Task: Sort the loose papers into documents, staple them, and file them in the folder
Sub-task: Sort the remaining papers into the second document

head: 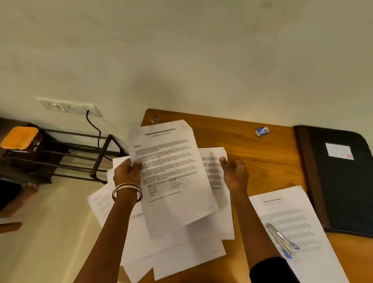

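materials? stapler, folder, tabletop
Stapler: looks like shiny metal with a blue, probably plastic, base; bright glints on top.
Folder: dark matte cover, likely leatherette or fabric, brown spine strip, white label.
Tabletop: orange-brown wood grain, smooth; possibly laminate rather than solid wood.

Two bare forearms in view. The left hand (127, 172) wrist carries two thin metal bangles (127, 191), silver-toned, set close together. The right hand (234, 171) carries no visible ornament. A dark sleeve (272, 272) covers the right upper arm.
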Motion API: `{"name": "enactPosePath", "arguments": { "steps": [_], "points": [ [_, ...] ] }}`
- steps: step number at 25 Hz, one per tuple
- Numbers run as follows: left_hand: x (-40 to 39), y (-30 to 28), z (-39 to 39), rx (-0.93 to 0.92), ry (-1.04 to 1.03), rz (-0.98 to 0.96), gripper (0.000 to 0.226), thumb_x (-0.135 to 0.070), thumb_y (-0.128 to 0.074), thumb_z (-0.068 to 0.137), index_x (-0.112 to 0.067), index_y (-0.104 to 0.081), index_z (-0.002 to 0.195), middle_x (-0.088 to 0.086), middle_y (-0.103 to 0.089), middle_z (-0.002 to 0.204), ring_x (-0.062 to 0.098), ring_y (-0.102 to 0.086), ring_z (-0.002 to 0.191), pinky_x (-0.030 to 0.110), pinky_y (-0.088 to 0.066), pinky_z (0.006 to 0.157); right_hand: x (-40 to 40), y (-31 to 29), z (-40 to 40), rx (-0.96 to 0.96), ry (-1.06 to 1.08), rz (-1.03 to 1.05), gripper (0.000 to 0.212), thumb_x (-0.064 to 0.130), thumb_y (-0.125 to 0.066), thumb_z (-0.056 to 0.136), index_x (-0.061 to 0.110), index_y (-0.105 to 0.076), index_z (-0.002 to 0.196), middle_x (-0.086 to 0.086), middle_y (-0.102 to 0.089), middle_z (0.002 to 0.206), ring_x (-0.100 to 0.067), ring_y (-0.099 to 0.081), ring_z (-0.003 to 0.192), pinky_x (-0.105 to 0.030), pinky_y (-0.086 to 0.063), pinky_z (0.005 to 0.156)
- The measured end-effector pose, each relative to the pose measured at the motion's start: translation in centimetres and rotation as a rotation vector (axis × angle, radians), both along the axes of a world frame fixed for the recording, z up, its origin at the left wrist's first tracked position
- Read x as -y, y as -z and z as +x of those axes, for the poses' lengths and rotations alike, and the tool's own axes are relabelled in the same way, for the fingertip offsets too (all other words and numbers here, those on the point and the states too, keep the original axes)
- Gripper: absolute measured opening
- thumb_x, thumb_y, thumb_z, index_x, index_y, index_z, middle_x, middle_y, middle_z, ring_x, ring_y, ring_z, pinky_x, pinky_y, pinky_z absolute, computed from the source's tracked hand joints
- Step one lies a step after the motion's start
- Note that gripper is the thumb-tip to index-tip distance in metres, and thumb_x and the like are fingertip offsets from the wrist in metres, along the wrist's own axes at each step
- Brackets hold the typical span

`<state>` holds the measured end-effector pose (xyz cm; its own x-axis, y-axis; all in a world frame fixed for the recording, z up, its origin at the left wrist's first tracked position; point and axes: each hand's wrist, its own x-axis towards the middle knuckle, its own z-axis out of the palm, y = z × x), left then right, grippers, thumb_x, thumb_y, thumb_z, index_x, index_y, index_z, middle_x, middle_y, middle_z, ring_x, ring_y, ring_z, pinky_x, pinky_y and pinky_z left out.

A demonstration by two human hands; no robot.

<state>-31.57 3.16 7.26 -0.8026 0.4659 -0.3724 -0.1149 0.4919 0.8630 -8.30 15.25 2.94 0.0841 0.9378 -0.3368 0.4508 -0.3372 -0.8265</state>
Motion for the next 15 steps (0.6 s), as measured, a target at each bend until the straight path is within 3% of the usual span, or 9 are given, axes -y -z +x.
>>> {"name": "enactPosePath", "arguments": {
  "steps": [2, 4, 7, 9, 15],
  "points": [
    [0.7, 0.4, 1.3, 0.066, 0.069, -0.006, 0.013, -0.023, -0.057, 0.091, -0.019, -0.064, 0.101, 0.008, -0.068, 0.100, 0.033, -0.065, 0.089, 0.053, -0.053, 0.083, -0.3, -1.9, -0.3, -0.137, -0.020, 0.036, 0.049, 0.046, -0.064, 0.085, 0.018, -0.055, 0.124, -0.002, -0.064, 0.116, -0.022, -0.061, 0.106, -0.035, -0.053, 0.084],
    [0.9, 0.0, 2.6, 0.120, 0.150, 0.000, 0.015, -0.021, -0.058, 0.090, -0.018, -0.064, 0.103, 0.008, -0.068, 0.102, 0.033, -0.065, 0.090, 0.053, -0.053, 0.084, -0.5, -3.2, -1.0, -0.257, -0.117, 0.006, 0.065, 0.037, -0.074, 0.080, 0.023, -0.044, 0.136, 0.003, -0.060, 0.120, -0.018, -0.059, 0.108, -0.034, -0.053, 0.085],
    [1.3, -0.6, 3.5, 0.210, 0.192, -0.015, 0.012, -0.016, -0.058, 0.090, -0.015, -0.064, 0.101, 0.008, -0.067, 0.100, 0.033, -0.065, 0.090, 0.050, -0.054, 0.082, 0.2, -3.7, -1.6, -0.259, -0.192, 0.029, 0.081, 0.025, -0.080, 0.075, 0.026, -0.034, 0.142, 0.004, -0.055, 0.120, -0.017, -0.058, 0.105, -0.021, -0.052, 0.070],
    [1.8, -0.9, 3.4, 0.249, 0.206, -0.029, 0.006, -0.014, -0.060, 0.089, -0.014, -0.064, 0.092, 0.008, -0.067, 0.097, 0.034, -0.065, 0.089, 0.048, -0.055, 0.079, 0.9, -3.9, -1.5, -0.258, -0.153, 0.113, 0.068, 0.016, -0.076, 0.080, 0.022, -0.042, 0.139, -0.001, -0.061, 0.114, -0.018, -0.062, 0.099, -0.017, -0.053, 0.064],
    [3.2, -1.4, 2.9, 0.235, 0.179, 0.030, 0.007, -0.022, -0.068, 0.083, -0.023, -0.065, 0.088, 0.004, -0.068, 0.094, 0.029, -0.064, 0.087, 0.043, -0.054, 0.077, 2.9, -3.4, -1.0, -0.257, -0.253, 0.122, 0.039, 0.013, -0.063, 0.091, 0.015, -0.056, 0.129, -0.005, -0.067, 0.116, -0.022, -0.067, 0.098, -0.038, -0.060, 0.077]
  ]
}}
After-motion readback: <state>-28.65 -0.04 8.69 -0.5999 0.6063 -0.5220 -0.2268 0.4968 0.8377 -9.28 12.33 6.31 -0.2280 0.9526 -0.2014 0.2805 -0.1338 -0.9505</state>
